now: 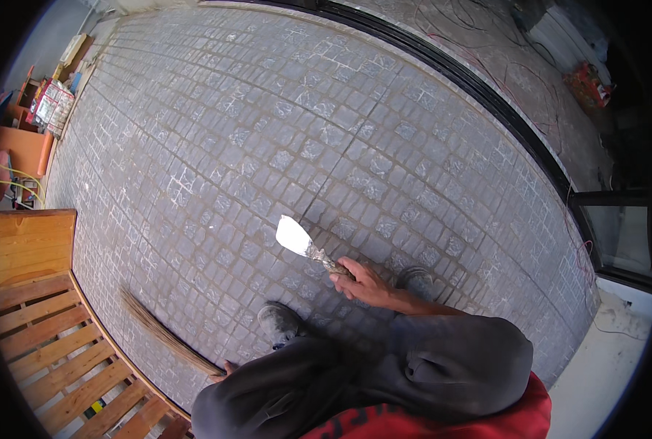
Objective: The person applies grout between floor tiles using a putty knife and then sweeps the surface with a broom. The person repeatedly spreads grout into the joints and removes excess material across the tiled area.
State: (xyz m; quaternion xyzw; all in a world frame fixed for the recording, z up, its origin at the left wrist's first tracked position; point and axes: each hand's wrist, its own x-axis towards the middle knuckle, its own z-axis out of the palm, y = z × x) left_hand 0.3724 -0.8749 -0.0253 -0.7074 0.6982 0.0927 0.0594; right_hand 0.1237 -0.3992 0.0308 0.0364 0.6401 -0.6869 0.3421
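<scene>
My right hand (366,283) is wrapped round the handle of a putty knife (294,235). The blade is wide, bright and pale, and points up and to the left above the floor; its handle looks crusted. Low on the left, my left hand (227,372) shows only in part beside my knee. It grips the near end of a straw broom (161,329), whose long tan bristles lie out along the floor toward the left. My leg hides most of that hand. Grey patterned tiles (267,146) spread under both hands.
A slatted wooden bench or bed frame (55,336) stands at the left. Beyond it are an orange box (20,150) and stacked goods by the wall. A black door track (480,80) curves across the far right, with loose cables behind it. My shoes (279,322) rest on the tiles.
</scene>
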